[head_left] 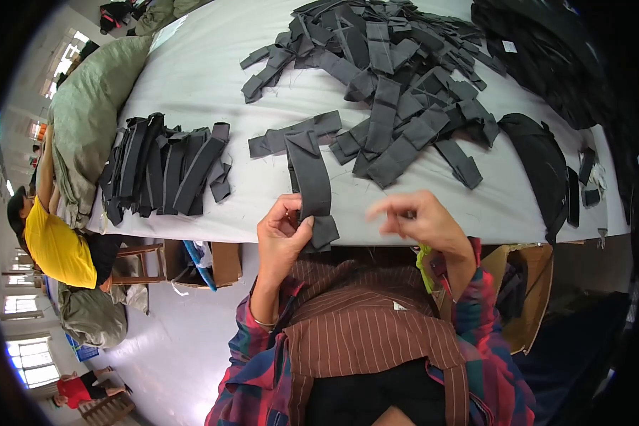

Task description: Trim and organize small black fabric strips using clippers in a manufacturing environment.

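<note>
one grey strip pinched in left hand fingers; right hand fingers loosely spread, empty.

Red, blue and green plaid shirt sleeves end short of each hand; brown pinstriped apron; thin bangle behind left hand.

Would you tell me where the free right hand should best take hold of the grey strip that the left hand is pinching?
Probably the strip's upper part, lying flat on the table. The left hand already pinches the folded lower end at the table edge, so the right hand, open beside it, could come in from the right and pinch the long edge across its narrow width.
</note>
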Action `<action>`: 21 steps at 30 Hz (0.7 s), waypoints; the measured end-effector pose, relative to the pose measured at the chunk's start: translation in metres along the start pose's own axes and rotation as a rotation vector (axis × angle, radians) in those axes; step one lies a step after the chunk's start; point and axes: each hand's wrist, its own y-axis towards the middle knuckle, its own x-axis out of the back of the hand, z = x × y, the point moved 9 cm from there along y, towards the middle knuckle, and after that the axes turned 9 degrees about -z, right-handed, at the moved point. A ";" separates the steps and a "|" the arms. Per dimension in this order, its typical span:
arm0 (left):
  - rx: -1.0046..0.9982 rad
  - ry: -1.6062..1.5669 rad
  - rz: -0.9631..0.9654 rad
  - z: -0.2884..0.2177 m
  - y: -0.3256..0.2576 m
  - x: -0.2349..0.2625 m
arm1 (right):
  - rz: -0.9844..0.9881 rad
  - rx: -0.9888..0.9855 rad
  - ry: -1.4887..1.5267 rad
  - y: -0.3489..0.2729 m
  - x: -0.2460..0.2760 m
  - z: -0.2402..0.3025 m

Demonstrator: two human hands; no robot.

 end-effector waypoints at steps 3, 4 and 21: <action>-0.050 0.080 0.037 -0.004 -0.002 -0.020 | -0.609 0.134 0.235 0.026 0.038 -0.022; -0.069 0.136 0.047 -0.006 -0.005 -0.024 | -0.610 0.138 0.236 0.033 0.034 -0.019; 0.163 -0.073 0.089 0.030 -0.015 -0.020 | -0.837 0.151 0.656 0.034 0.046 -0.022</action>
